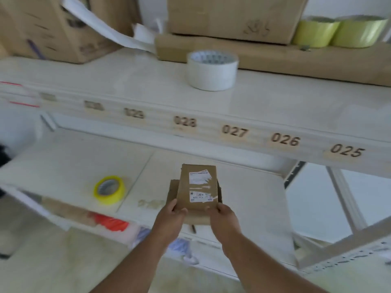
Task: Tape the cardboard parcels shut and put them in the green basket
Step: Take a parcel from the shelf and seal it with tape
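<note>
Head view, looking down past my forearms: I hold a small cardboard parcel (197,183) by its near end with both hands, over the lower shelf (63,161) of a white rack. My left hand (170,217) grips the near left corner, fingers curled under and thumb on top. My right hand (222,216) grips the near right corner the same way. The parcel carries two white labels under clear tape on its top face. It lies on top of a second cardboard parcel (172,192), whose edges show just beneath and to the left of it; whether the two are touching or the upper one is lifted a little, I cannot tell.

To the left on the same shelf lies a roll of yellow tape (110,189), tilted, well apart from the parcels. On the upper shelf (275,102) a roll of white tape (212,69) lies flat. Behind it a long flat cardboard box (296,58) bears a bigger carton (232,15), with two pale green rolls (338,31) side by side at the right. Another carton (53,26) stands at the far left. The front rail of the upper shelf shows number tags (284,140), 025 to 029 readable. Below the lower shelf, something orange (111,223) shows, blurred.
</note>
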The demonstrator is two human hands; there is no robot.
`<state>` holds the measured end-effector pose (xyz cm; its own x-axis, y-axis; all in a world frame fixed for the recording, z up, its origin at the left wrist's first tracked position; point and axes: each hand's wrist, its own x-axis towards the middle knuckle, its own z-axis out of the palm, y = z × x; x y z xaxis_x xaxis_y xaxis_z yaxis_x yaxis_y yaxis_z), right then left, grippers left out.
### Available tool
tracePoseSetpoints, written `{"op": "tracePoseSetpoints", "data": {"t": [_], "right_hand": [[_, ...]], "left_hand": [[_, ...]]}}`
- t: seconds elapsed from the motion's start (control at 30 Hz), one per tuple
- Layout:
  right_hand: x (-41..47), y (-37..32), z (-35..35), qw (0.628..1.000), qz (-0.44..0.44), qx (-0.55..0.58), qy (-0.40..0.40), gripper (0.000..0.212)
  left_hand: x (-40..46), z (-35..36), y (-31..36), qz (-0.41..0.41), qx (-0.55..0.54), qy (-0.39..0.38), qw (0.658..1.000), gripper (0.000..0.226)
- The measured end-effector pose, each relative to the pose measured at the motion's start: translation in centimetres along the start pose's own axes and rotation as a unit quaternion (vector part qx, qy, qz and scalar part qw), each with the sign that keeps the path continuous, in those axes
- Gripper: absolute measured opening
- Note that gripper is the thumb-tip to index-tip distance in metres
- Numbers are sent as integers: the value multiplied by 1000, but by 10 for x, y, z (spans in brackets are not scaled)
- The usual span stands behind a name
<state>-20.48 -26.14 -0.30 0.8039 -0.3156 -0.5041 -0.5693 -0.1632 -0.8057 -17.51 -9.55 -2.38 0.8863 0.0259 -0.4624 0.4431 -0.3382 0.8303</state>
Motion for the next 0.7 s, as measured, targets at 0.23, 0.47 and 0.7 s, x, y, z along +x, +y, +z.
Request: {"op": "tracePoseSetpoints", "data": {"t": [0.23,0.47,0.7], "right_hand": [[-19,-7,86,994,15,-36,-103,23],[10,-2,115,961,59,-92,-253,33],[31,4,111,966,80,-117,-217,17]], "left_hand": [[-4,-89,-45,-26,14,43,999,59],[24,-114,-69,-96,92,46,990,72],[44,-142,-81,-86,137,46,986,52]]}}
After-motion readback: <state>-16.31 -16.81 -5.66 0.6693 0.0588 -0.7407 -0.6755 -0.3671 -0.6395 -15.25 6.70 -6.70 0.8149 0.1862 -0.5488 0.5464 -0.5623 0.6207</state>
